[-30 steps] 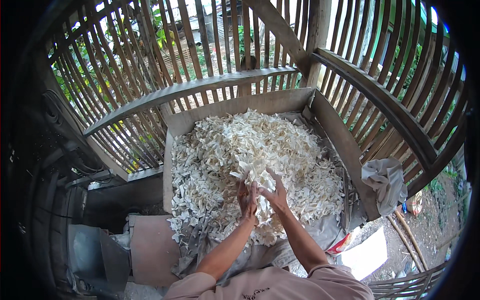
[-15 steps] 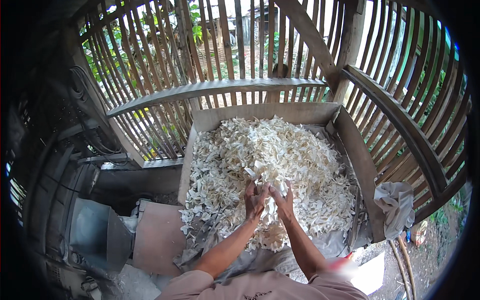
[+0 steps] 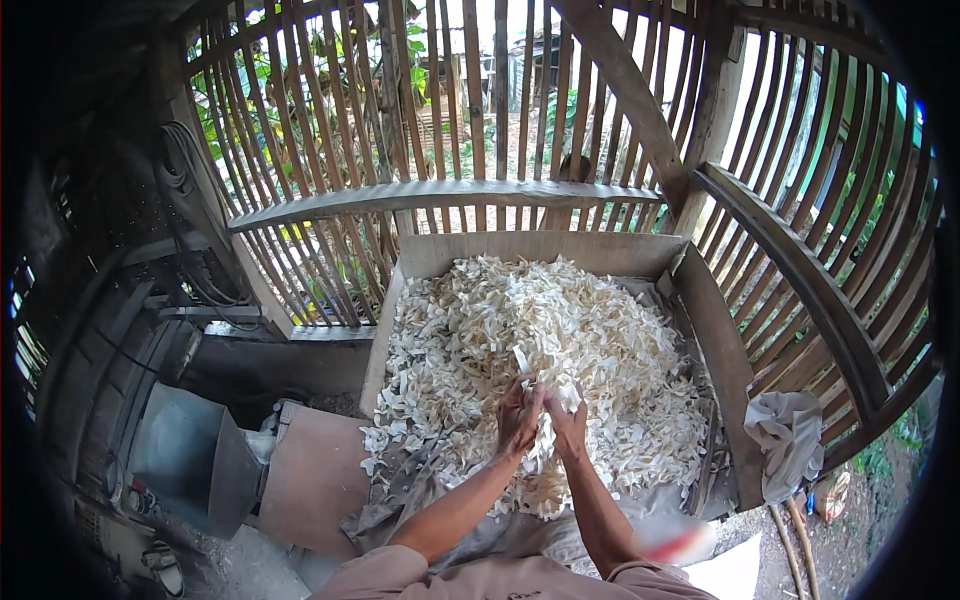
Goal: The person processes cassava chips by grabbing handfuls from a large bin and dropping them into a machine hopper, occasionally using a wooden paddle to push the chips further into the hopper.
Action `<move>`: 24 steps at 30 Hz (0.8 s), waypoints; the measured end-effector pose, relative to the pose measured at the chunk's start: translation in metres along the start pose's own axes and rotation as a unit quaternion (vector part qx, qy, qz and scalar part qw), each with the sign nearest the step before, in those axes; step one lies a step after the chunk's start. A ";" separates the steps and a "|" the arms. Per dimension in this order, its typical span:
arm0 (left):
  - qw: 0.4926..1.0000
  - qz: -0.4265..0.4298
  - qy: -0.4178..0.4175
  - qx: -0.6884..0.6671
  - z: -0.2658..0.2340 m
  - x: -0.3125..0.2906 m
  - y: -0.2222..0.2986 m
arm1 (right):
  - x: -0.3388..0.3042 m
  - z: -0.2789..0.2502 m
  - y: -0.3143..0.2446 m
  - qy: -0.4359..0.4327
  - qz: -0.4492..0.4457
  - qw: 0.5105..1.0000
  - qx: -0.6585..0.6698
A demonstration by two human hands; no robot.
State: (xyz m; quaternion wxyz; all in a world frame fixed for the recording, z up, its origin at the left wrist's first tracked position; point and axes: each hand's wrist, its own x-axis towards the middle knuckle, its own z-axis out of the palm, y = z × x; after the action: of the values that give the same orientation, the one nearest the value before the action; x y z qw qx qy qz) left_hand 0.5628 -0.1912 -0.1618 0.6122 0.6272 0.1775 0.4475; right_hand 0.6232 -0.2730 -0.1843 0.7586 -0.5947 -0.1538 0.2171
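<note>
Now left hand, right hand closer together than earlier; grip of both clamped on pale flakes.

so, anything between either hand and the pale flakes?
Nothing visible: the left hand and right hand have pale flakes bunched between them. The back board and right side board only edge the pile, clear of both hands.
</note>
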 end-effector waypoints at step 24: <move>0.979 0.161 0.116 -0.035 -0.111 0.051 0.191 | -0.039 0.185 -0.148 -0.141 -0.181 0.973 0.029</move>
State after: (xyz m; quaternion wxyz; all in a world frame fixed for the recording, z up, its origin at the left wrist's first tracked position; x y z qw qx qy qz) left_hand 0.4413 -0.1200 0.0165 0.5289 0.5693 0.1281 0.6162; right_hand 0.5205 -0.1673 0.0054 0.7730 -0.4984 -0.3576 0.1620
